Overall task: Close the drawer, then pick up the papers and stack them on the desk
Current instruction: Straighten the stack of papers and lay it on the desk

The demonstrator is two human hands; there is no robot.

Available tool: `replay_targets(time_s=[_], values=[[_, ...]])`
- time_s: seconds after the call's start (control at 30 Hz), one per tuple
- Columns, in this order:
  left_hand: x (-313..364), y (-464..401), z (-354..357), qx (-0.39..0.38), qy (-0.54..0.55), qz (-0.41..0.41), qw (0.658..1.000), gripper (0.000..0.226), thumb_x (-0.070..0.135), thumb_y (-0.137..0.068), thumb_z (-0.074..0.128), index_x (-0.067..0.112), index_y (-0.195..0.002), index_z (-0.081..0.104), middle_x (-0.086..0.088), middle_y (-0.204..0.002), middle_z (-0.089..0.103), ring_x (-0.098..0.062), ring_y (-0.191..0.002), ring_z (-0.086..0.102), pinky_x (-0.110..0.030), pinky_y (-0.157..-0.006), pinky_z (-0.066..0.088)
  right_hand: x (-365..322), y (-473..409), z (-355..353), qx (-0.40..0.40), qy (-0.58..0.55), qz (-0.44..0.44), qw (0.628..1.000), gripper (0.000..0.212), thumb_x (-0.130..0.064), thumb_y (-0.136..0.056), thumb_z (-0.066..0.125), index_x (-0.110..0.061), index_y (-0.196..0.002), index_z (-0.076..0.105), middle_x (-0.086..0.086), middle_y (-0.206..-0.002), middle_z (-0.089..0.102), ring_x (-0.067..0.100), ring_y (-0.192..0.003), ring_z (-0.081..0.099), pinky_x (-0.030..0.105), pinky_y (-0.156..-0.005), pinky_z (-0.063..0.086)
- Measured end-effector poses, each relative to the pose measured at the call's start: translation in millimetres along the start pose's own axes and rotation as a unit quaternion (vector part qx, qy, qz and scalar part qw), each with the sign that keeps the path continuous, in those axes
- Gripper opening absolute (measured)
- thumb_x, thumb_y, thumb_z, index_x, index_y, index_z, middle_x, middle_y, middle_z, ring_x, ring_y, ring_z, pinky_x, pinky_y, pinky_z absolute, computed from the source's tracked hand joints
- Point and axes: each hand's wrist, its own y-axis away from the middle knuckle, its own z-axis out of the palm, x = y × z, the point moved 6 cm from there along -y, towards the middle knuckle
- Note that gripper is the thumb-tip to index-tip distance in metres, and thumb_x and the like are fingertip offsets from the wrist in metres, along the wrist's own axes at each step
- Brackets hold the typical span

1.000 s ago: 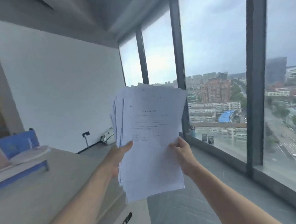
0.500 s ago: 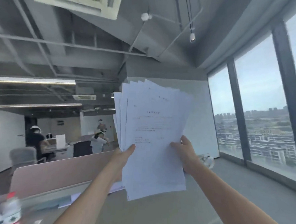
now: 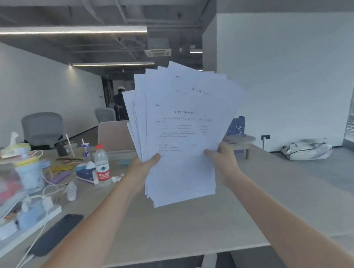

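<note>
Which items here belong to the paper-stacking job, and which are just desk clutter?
Part of the job:
papers, fanned, held up by left hand and right hand
desk, where they go

Just lying about:
water bottle
tissue box
phone
power strip
office chair

Both arms outstretched, left grip (image 3: 145,165) and right grip (image 3: 224,156) clamped.

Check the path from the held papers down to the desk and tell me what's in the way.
Nothing visible blocks it. Both hands, left and right, hold the fanned papers above a bare stretch of desk. The black phone, water bottle and cable clutter sit off to the left.
</note>
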Motion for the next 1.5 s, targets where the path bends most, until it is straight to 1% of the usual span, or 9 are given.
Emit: replay_targets(time_s=[0.13,0.4,0.67,0.8,0.97,1.1,1.2,1.33,1.5], values=[[-49.0,-28.5,-18.4,0.019,0.001,-0.020,1.000,0.016,0.020,-0.085,0.075,0.017,-0.101,0.074,-0.005,-0.105,0.078,-0.026,-0.099,0.074,-0.050,-0.096,0.054,54.4,-24.1,15.7,-0.030,-0.026,0.026,0.999,0.033,0.010,-0.089,0.051,-0.006,-0.115,0.062,0.005,-0.106,0.074,0.020,-0.089,0.072,0.020,-0.062,0.058],[-87.8,-59.0,-4.7,-0.010,0.003,-0.053,0.999,0.012,0.017,-0.090,0.069,0.019,-0.101,0.075,-0.002,-0.104,0.079,-0.023,-0.099,0.074,-0.046,-0.095,0.054,100.6,-50.7,8.2,-0.049,-0.029,0.048,0.997,0.040,0.016,-0.091,0.045,-0.018,-0.097,0.066,-0.012,-0.085,0.078,0.005,-0.074,0.075,0.018,-0.058,0.057],[-100.4,-69.8,17.9,-0.065,0.009,-0.052,0.997,0.021,0.013,-0.088,0.071,0.018,-0.109,0.073,-0.005,-0.111,0.077,-0.024,-0.103,0.073,-0.046,-0.094,0.054,114.5,-59.4,-12.9,-0.040,-0.032,0.068,0.996,0.038,0.012,-0.089,0.047,-0.008,-0.117,0.062,0.012,-0.114,0.073,0.025,-0.096,0.073,0.028,-0.067,0.060],[-105.3,-75.8,24.5,-0.090,0.016,-0.039,0.995,0.037,0.017,-0.074,0.083,0.016,-0.110,0.073,-0.005,-0.114,0.076,-0.023,-0.104,0.073,-0.043,-0.092,0.053,120.3,-62.8,-19.8,-0.043,-0.010,0.069,0.997,0.038,0.009,-0.089,0.049,-0.012,-0.117,0.063,0.009,-0.115,0.074,0.029,-0.105,0.072,0.041,-0.084,0.059],[-112.6,-87.3,22.7,-0.121,0.020,-0.033,0.992,0.077,0.041,-0.047,0.096,0.015,-0.116,0.072,-0.005,-0.116,0.075,-0.025,-0.107,0.072,-0.047,-0.096,0.052,119.8,-67.7,-18.8,-0.050,-0.014,0.068,0.996,0.033,0.009,-0.093,0.051,-0.012,-0.117,0.062,0.008,-0.112,0.076,0.025,-0.101,0.074,0.031,-0.073,0.059],[-112.2,-93.6,25.2,-0.139,0.020,-0.027,0.990,0.053,0.029,-0.066,0.085,0.018,-0.117,0.072,-0.005,-0.118,0.074,-0.025,-0.109,0.071,-0.051,-0.101,0.050,111.6,-71.9,-17.1,-0.051,-0.005,0.045,0.998,0.032,-0.001,-0.095,0.059,-0.017,-0.122,0.060,0.000,-0.116,0.075,0.021,-0.106,0.073,0.030,-0.077,0.058],[-108.9,-97.4,31.2,-0.146,0.019,-0.021,0.989,0.032,0.021,-0.072,0.077,0.025,-0.104,0.077,-0.001,-0.111,0.077,-0.022,-0.103,0.073,-0.039,-0.087,0.059,104.1,-81.2,-17.4,-0.053,0.001,0.028,0.998,0.033,-0.006,-0.095,0.062,-0.021,-0.124,0.060,-0.003,-0.118,0.075,0.015,-0.106,0.072,0.023,-0.072,0.057],[-97.8,-101.2,44.1,-0.163,0.022,0.001,0.986,0.026,0.020,-0.070,0.073,0.036,-0.089,0.081,0.006,-0.101,0.080,-0.015,-0.093,0.076,-0.023,-0.070,0.060,90.9,-99.2,-19.2,-0.064,0.000,-0.002,0.998,0.038,-0.008,-0.095,0.062,-0.023,-0.129,0.059,-0.002,-0.125,0.072,0.017,-0.115,0.068,0.033,-0.088,0.052],[-82.9,-99.5,49.6,-0.146,0.019,0.012,0.989,0.024,0.023,-0.074,0.071,0.034,-0.094,0.079,0.004,-0.106,0.079,-0.018,-0.098,0.075,-0.031,-0.080,0.059,67.0,-100.7,-19.2,-0.079,0.009,-0.039,0.996,0.040,-0.008,-0.095,0.061,-0.026,-0.131,0.057,-0.002,-0.126,0.071,0.017,-0.117,0.067,0.033,-0.091,0.051]])
